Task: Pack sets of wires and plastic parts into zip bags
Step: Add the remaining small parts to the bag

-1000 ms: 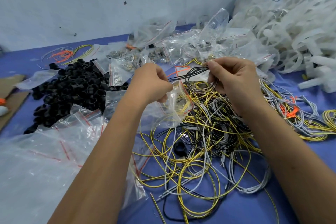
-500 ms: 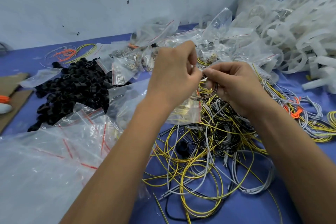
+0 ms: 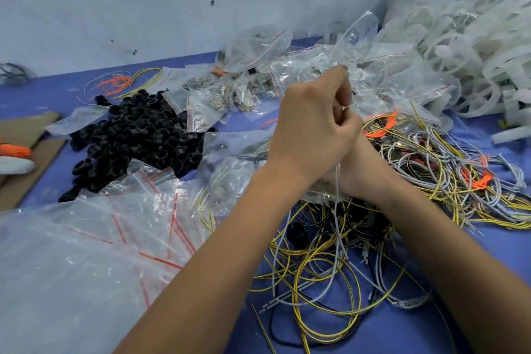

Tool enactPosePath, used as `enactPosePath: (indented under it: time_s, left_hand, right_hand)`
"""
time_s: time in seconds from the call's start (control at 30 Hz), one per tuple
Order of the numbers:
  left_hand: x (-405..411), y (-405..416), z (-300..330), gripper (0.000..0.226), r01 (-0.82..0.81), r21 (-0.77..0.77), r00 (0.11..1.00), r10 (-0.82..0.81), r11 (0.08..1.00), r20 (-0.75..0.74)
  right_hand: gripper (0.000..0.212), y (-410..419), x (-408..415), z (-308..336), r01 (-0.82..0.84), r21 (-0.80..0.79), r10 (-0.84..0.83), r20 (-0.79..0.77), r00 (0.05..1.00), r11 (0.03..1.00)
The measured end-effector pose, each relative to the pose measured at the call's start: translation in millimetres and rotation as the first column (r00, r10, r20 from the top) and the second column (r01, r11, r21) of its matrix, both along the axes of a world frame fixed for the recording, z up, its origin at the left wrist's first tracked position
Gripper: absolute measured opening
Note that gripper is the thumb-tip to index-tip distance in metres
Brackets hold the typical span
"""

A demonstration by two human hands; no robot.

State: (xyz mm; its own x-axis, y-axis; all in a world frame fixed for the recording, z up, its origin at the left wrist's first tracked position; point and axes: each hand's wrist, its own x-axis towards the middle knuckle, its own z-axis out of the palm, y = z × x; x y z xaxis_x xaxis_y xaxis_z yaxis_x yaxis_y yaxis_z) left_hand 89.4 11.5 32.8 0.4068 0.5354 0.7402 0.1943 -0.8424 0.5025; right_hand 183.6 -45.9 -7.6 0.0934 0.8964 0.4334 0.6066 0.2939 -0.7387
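The left hand (image 3: pixel 313 126) is raised just above the wire heap (image 3: pixel 330 253), its fingers (image 3: pixel 343 89) curled into a loose fist that pinches something thin at the top, most likely the mouth of a small zip bag (image 3: pixel 321 194) whose clear bottom shows below the wrist. Held up like this, the bag would hang open so that wires can go in from the side. A pale wire (image 3: pixel 336 181) drops from the fist straight down into the heap.

The right hand (image 3: pixel 359 169) sits behind and under the left one, just over the heap's far edge. Only its back and wrist show, so I cannot tell whether its fingers are closed on the wires, on the bag, or on nothing.

Left of the heap lies a spread of empty bags (image 3: pixel 120 227), and beyond them a pile of black rings (image 3: pixel 138 135), all within reach on the blue table (image 3: pixel 488 261). Behind the heap are filled bags (image 3: pixel 230 95); to its far right, white plastic parts (image 3: pixel 465 66).

What the bag holds is hard to make out: the plastic is crumpled and both forearms cover most of it. The pinch point itself is hidden by the left knuckles.
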Motion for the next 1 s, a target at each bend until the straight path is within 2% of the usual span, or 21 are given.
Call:
enactPosePath:
  time_s: [0.07,0.13,0.2,0.3,0.37,0.4,0.5,0.6,0.67,0.77,0.87,1.0]
  left_hand:
    - [0,0,0,0.013,-0.006,-0.018,1.0,0.006,1.0,0.004]
    - [0,2,0,0.013,-0.007,-0.057,0.999,0.009,0.998,0.032]
    - [-1,3,-1,0.013,-0.007,-0.086,0.998,0.012,0.996,0.063]
    - [-2,5,-2,0.013,-0.041,-0.107,0.997,0.048,0.993,0.064]
    - [-3,8,-5,0.014,-0.096,-0.108,0.994,0.101,0.99,0.043]
    - [-4,11,-7,0.014,-0.122,-0.114,0.991,0.126,0.986,0.033]
    - [-7,21,-12,0.014,-0.192,-0.147,0.981,0.193,0.97,-0.003]
    - [-12,33,-21,0.012,-0.221,-0.193,0.975,0.21,0.956,-0.075]
    - [-12,36,-28,0.012,-0.207,-0.257,0.976,0.18,0.944,-0.124]
    - [-11,36,-38,0.016,-0.174,-0.326,0.978,0.125,0.929,-0.166]
    - [-9,35,-43,0.018,-0.148,-0.344,0.981,0.093,0.927,-0.172]
    - [-9,36,-45,0.019,-0.149,-0.348,0.981,0.093,0.925,-0.172]
  right_hand:
    - [0.041,5,-6,-6,0.046,0.027,-0.047,0.019,0.999,0.999]
    - [0.032,5,-12,-2,0.011,-0.014,-0.011,0.005,1.0,1.0]
    - [0.026,3,-8,-1,-0.028,0.051,0.026,0.036,0.999,0.998]
    - [0.022,0,-3,-1,-0.107,-0.037,0.108,0.022,0.994,0.994]
    - [0.022,2,-2,0,-0.088,-0.07,0.085,-0.036,0.996,0.994]
    - [0.019,4,-1,0,-0.05,-0.071,0.045,-0.074,0.996,0.996]
    - [0.029,8,5,-3,0.096,-0.014,-0.097,-0.117,0.988,0.995]
    - [0.018,8,15,-2,0.314,0.054,-0.302,-0.16,0.94,0.948]
    - [0.006,6,26,1,0.488,0.138,-0.484,-0.063,0.873,0.862]
    - [0.015,2,46,3,0.664,0.128,-0.676,0.183,0.714,0.737]
    - [0.03,1,53,3,0.753,0.002,-0.689,0.404,0.601,0.658]
    - [0.054,5,48,-1,0.783,-0.096,-0.618,0.558,0.553,0.614]
